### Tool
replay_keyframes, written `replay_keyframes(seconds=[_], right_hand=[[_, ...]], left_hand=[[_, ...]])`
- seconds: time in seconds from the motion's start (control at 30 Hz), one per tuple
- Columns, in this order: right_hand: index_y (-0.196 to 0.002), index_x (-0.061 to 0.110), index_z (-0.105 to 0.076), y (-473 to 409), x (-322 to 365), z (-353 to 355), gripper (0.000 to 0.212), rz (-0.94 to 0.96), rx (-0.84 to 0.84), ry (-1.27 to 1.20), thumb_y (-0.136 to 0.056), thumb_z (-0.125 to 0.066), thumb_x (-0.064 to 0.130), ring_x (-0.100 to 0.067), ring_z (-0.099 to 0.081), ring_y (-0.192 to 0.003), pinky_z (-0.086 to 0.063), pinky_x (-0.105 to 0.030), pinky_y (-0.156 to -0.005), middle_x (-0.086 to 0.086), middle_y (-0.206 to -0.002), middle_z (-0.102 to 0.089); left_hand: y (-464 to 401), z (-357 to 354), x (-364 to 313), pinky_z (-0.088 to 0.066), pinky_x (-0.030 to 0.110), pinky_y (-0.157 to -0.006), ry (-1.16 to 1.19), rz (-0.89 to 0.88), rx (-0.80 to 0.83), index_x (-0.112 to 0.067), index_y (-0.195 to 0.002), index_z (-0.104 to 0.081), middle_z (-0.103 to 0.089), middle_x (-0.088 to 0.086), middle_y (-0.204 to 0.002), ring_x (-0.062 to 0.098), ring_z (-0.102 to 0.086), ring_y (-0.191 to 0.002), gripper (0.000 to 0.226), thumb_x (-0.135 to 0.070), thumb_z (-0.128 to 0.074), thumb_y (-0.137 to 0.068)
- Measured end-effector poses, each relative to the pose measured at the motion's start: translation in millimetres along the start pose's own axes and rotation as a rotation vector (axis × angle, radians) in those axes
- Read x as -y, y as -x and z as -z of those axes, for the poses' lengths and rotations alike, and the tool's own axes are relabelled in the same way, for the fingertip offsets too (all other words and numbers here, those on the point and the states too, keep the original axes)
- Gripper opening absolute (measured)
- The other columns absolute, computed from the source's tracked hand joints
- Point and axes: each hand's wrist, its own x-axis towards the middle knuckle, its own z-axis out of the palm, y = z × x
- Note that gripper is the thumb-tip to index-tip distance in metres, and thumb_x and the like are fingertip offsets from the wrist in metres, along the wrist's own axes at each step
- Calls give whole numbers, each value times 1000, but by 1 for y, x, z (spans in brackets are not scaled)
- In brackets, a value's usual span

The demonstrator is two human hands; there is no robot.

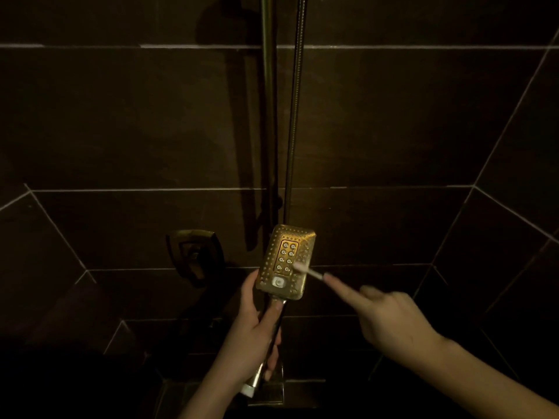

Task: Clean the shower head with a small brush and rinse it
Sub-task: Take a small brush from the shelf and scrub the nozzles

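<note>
Right forearm enters from lower right; my right hand (390,319) grips the small brush (307,271), index finger extended along it, bristles seemingly touching the shower head (286,261) at frame centre. Left hand (252,334) wraps its handle, face toward me.

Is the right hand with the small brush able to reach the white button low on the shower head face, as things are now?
Probably yes. The brush in the right hand already meets the shower head face beside the white button. The left hand grips only the handle below, so nothing covers the button.
</note>
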Motion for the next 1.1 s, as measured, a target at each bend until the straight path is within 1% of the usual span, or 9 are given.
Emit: replay_keyframes(seconds=[0.13,0.3,0.4,0.57,0.7,0.8,0.9,1.0,1.1], right_hand=[[-141,51,25,-15,-18,19,82,-139,-63,-7,-98,-38,22,-8,-54,-60,-51,-25,-57,9,-86,-50],[-137,52,34,4,13,-2,87,67,157,6,-96,-38,22,-14,-53,-61,-46,-30,-55,1,-95,-55],[-133,52,39,-3,7,2,90,-15,65,16,-96,-38,21,-11,-44,-56,-34,-25,-49,3,-89,-49],[-132,50,41,5,27,-7,88,5,138,-28,-98,-36,25,-11,-45,-62,-44,-30,-60,1,-100,-54],[-129,55,40,12,43,-22,93,-242,61,-195,-97,-41,22,-6,-57,-75,-53,-24,-75,8,-103,-52],[-126,58,41,13,73,-39,98,-283,85,-308,-96,-44,21,-10,-62,-90,-52,-28,-86,6,-113,-53],[-121,61,43,12,87,-48,98,-297,90,-361,-96,-44,22,-10,-62,-91,-52,-29,-87,5,-117,-53],[-121,61,43,9,84,-46,97,-365,2,-378,-97,-43,23,-8,-62,-88,-53,-26,-84,6,-112,-55],[-122,62,42,8,96,-50,94,-302,53,-411,-97,-41,27,-12,-64,-90,-53,-30,-84,4,-113,-55]], left_hand=[[0,-3,-4,-46,29,-41,-23,-21,25,-79,-131,-18,-64,10,-70,22,-55,-42,61,-41,-53,-100],[-1,-3,-3,-47,28,-40,-64,-26,3,-73,-138,-12,-64,11,-70,19,-58,-43,66,-35,-52,-102],[1,-6,-2,-47,28,-40,-65,-16,5,-77,-134,-14,-66,14,-73,23,-57,-42,64,-37,-52,-102],[1,-10,-5,-49,31,-41,-67,-20,-44,-74,-137,-12,-63,16,-77,24,-57,-43,65,-34,-51,-104],[3,-23,-7,-48,30,-41,-19,-1,-148,-71,-139,-13,-65,18,-84,24,-58,-44,63,-32,-48,-105],[2,-32,-8,-48,30,-39,19,-10,-210,-67,-140,-14,-66,18,-89,23,-57,-43,60,-29,-45,-106],[0,-35,-10,-48,30,-40,52,-11,-244,-66,-143,-11,-64,15,-88,19,-55,-42,62,-26,-42,-107],[2,-36,-15,-50,31,-42,61,-31,-287,-64,-145,-7,-66,12,-90,19,-58,-43,63,-26,-40,-108],[0,-42,-14,-52,32,-52,51,-25,-329,-58,-150,-6,-67,7,-108,16,-67,-63,63,-24,-39,-108]])
